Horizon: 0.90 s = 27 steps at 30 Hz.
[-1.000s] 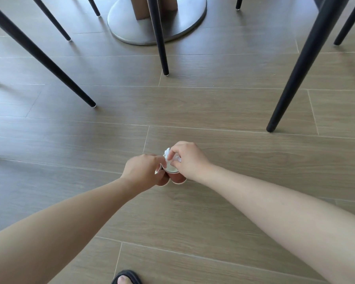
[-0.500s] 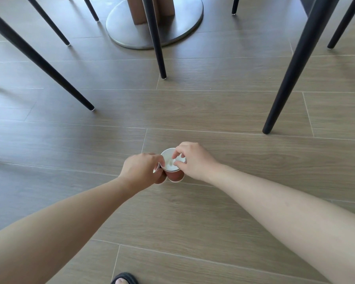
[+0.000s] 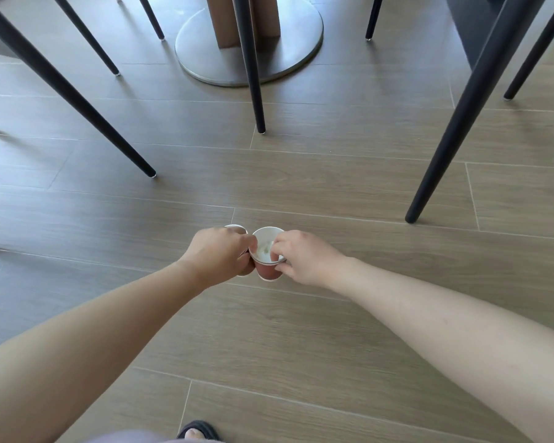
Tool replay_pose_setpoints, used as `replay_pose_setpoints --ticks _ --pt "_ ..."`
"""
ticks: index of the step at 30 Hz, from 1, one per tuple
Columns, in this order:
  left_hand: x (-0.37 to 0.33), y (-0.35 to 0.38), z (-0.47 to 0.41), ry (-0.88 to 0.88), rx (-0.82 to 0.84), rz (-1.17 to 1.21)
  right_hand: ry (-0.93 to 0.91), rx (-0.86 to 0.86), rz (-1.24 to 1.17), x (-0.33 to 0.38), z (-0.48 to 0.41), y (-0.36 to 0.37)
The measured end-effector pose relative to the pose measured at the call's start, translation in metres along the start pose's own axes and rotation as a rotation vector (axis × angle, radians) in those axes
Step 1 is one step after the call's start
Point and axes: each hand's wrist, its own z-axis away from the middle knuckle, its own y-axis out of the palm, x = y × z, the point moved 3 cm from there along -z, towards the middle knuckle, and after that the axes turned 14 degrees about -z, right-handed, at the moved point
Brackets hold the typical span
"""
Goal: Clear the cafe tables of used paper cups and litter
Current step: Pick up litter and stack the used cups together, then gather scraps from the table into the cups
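Note:
A red paper cup [image 3: 268, 272] with a white inside is held upright over the wooden floor, with crumpled white paper [image 3: 265, 248] lying in it. My right hand [image 3: 301, 258] pinches its rim, fingertips inside the mouth. My left hand [image 3: 219, 254] grips a second cup [image 3: 235, 227] right beside the first; only its white rim shows past my knuckles. The two cups touch.
Black chair legs stand around: one ahead [image 3: 251, 68], one at the right [image 3: 454, 123], one at the left [image 3: 68, 91]. The round metal table base [image 3: 288, 55] is farther ahead. My sandalled foot [image 3: 197, 431] shows at the bottom edge.
The white paper that my right hand held above the cup now lies inside it. My left hand has shifted slightly left, baring a second cup's rim. The view has tilted up a little.

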Motion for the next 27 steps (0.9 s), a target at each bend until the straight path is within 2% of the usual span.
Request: replay_pose_setpoints --ticks 6,13,20,27 --pt "0.018 -0.119 0.025 0.047 0.012 -0.090 0.017 -0.067 -0.016 0.069 0.023 -0.086" --pt "0.067 -0.312 0.108 0.068 0.062 0.000 -0.027 -0.137 -0.057 0.226 0.066 -0.224" --pt "0.126 -0.498 0.181 -0.050 -0.007 0.135 -0.050 -0.200 -0.057 0.375 0.088 -0.364" --pt "0.181 -0.607 0.231 -0.134 -0.087 0.246 -0.035 -0.362 -0.118 0.488 0.097 -0.445"
